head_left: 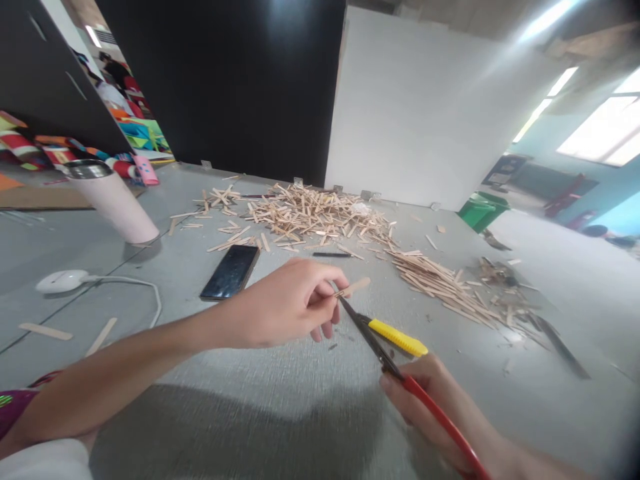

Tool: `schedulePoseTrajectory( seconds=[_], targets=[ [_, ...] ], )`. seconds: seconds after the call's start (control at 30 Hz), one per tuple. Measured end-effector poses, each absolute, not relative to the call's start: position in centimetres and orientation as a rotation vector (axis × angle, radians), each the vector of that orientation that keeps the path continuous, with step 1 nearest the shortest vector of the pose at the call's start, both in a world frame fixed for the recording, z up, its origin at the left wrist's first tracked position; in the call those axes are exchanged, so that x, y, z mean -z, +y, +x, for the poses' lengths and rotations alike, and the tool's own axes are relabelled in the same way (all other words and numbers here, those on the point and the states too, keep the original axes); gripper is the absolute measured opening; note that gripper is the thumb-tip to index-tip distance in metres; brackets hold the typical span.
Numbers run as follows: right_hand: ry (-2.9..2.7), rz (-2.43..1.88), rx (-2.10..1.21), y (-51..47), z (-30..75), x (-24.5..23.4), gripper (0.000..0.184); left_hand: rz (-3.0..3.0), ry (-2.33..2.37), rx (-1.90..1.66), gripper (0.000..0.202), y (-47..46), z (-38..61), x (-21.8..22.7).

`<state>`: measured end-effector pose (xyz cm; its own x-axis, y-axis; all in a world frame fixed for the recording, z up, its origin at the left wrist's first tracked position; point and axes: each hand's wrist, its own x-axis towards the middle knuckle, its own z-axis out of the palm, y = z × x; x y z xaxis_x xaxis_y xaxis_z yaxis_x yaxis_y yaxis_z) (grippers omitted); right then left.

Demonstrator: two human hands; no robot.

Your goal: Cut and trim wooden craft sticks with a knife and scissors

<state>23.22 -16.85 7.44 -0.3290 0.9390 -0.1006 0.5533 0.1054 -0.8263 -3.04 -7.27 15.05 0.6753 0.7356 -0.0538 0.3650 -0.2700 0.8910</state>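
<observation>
My left hand (287, 303) pinches a small wooden craft stick (354, 287) between thumb and fingers, just above the grey table (250, 413). My right hand (440, 407) grips red-handled scissors (395, 363), whose dark blades point up-left and meet the stick near my left fingertips. A yellow utility knife (397, 337) lies on the table right behind the scissors.
A large heap of wooden sticks (310, 217) lies at the table's far middle, and a row of cut strips (445, 283) to the right. A black phone (231, 271), a pink tumbler (117, 200), a white puck with cable (63, 281) and loose sticks (47, 331) sit left. A green bin (481, 210) stands beyond.
</observation>
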Motion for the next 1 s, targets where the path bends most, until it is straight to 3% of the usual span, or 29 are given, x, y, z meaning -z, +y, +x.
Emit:
schedulePoseTrajectory(
  seconds=[0.3, 0.67, 1.0],
  targets=[
    [-1.74, -1.573, -1.563, -17.1, 23.1, -8.6, 0.07, 2.245, 0.926, -0.367, 0.021, -6.2, -3.9, -14.4],
    [-1.661, -1.485, -1.398, -17.1, 23.1, -7.7, 0.048, 1.741, 0.857, -0.432, 0.013, -6.8, -3.2, -15.5],
    [-1.873, -1.479, -1.302, -16.9, 23.1, -7.7, 0.059, 1.704, 0.781, -0.406, 0.015, -7.2, -3.3, -15.1]
  ],
)
